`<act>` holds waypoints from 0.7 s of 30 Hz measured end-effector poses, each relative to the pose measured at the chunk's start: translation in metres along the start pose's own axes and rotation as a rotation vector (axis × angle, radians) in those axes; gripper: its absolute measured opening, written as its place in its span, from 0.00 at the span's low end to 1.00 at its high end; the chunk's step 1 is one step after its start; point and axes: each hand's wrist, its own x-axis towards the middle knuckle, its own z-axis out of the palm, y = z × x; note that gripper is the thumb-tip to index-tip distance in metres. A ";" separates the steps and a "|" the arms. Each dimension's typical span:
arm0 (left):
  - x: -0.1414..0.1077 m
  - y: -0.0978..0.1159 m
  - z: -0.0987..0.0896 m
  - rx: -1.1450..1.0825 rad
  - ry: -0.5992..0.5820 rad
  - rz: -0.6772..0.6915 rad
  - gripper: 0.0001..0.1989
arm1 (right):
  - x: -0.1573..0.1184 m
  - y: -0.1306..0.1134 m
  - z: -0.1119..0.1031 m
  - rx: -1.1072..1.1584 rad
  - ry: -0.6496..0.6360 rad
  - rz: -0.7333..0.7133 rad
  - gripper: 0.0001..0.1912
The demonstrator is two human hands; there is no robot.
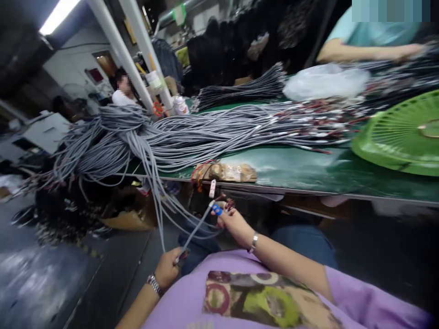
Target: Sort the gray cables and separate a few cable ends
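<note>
My left hand (pixel 168 269), with a metal watch at its wrist, is closed around a grey cable (pixel 196 228) low in front of my body. The cable runs up and right to my right hand (pixel 233 221), which is closed on its end near the table edge. A blue band (pixel 216 209) shows at the right fingers, with dark red-brown wire ends beside them. Just above hangs a small pinkish-white tag (pixel 212 188). More grey cables (pixel 156 192) droop from the table between the hands.
A large bundle of grey cables (pixel 206 132) lies along the green table (pixel 295 169). A taped block (pixel 236 172) sits at the front edge. Right are a green fan guard (pixel 404 132), a plastic bag (pixel 325 82) and a person's arm (pixel 363 52). Another person (pixel 124 91) is behind left.
</note>
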 end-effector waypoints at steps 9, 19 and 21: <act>-0.017 -0.024 -0.006 0.205 -0.117 0.249 0.15 | -0.016 0.002 0.026 -0.098 -0.102 0.027 0.25; -0.067 -0.017 -0.045 -0.607 0.534 0.024 0.21 | -0.020 -0.013 0.015 -0.273 0.119 -0.143 0.25; -0.077 -0.013 -0.059 -0.764 0.790 -0.032 0.20 | -0.025 -0.016 0.012 -0.377 0.039 -0.206 0.26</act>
